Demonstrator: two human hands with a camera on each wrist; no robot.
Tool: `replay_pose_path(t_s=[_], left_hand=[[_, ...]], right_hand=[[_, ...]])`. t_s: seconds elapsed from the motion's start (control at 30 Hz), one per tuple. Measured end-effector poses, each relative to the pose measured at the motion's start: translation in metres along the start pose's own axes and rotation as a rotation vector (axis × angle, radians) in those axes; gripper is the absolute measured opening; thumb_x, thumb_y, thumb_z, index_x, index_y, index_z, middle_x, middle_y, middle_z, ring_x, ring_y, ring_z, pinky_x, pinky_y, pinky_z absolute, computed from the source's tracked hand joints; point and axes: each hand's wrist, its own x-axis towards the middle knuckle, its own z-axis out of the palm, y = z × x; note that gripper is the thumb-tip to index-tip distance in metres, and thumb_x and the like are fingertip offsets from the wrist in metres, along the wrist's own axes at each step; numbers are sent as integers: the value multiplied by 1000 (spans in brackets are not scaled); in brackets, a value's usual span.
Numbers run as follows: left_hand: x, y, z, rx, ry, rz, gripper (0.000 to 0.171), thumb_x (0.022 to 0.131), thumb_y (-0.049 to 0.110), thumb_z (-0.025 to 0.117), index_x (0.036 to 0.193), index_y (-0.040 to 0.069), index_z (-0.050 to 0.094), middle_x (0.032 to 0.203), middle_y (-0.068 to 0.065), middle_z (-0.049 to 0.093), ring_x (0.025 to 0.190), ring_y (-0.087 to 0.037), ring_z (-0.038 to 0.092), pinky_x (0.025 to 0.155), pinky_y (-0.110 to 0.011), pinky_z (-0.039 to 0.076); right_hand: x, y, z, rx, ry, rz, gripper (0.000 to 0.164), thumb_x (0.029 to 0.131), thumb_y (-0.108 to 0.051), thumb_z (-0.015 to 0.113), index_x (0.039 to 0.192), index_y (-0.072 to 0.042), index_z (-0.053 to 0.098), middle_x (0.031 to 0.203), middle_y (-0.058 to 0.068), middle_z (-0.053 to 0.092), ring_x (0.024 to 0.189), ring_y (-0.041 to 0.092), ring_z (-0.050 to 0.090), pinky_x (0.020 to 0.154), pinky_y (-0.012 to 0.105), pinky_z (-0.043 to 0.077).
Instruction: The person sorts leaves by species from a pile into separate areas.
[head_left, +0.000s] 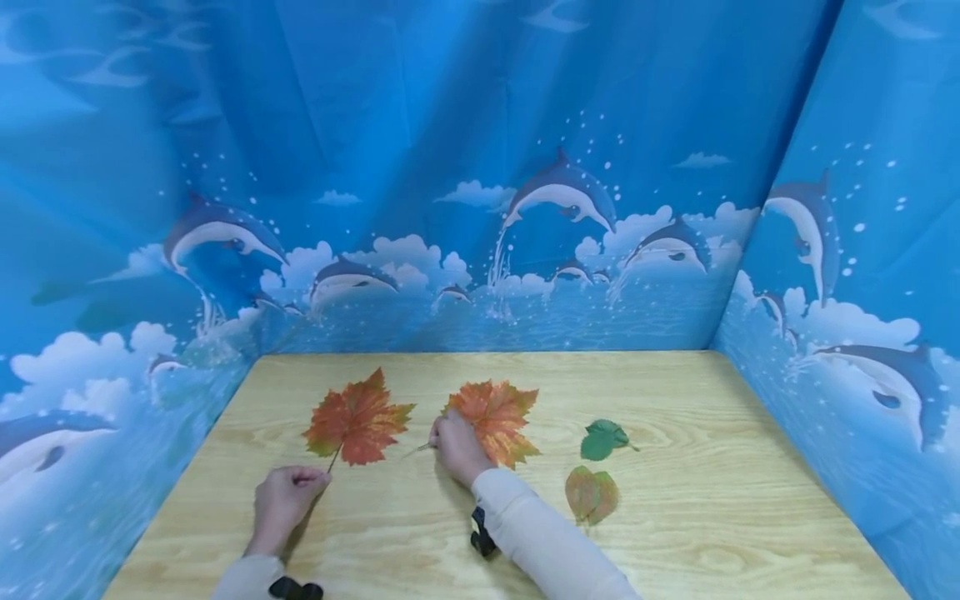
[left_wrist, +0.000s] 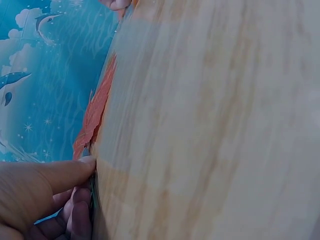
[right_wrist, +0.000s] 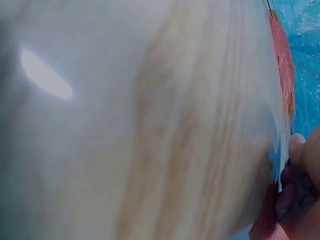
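On the left of the table lies a red-orange autumn leaf with jagged lobes, its stem toward me. My left hand pinches that stem between thumb and fingers, and the leaf stands out beyond the fingertips in the left wrist view. A second red-orange leaf lies to the right, partly covered by my right hand. The fingers of that hand are curled at its base, pinching its pale stem, which pokes out to the left. In the right wrist view this leaf shows beneath the fingers.
Right of my right sleeve are a small green leaf and, nearer me, a brownish-green leaf. The light wooden table meets blue dolphin-print curtains at its back and sides.
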Motion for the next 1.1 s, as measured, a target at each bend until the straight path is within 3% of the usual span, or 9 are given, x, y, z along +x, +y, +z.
replay_pose_path(t_s=[0.3,0.7,0.9,1.1], left_hand=[[-2,1,0,1,17,7,17,84,17,73,87,0,74,71,-2,70,62,-12,60,60,-30,45],[-2,1,-1,2,18,10,17,84,16,72,87,0,74,70,-2,69,61,-11,60,59,-30,44],[-1,0,-3,-1,4,0,17,85,17,72,87,0,74,71,-1,69,63,-13,60,59,-30,44],[0,-2,0,-1,5,11,17,84,18,73,86,1,74,70,-1,69,62,-12,60,59,-31,44]], right_hand=[[2,6,-2,102,32,1,7,93,-13,63,86,-12,65,80,-5,62,73,8,57,66,21,47],[3,17,-12,208,69,-100,10,91,-17,66,94,-12,74,90,-4,69,80,6,61,69,19,49],[10,-8,-31,163,25,-251,12,90,-18,66,95,-11,74,91,-3,67,80,5,60,69,16,47],[13,-35,-32,67,-97,-442,12,91,-17,65,97,-11,73,92,-5,67,85,3,61,76,13,47]])
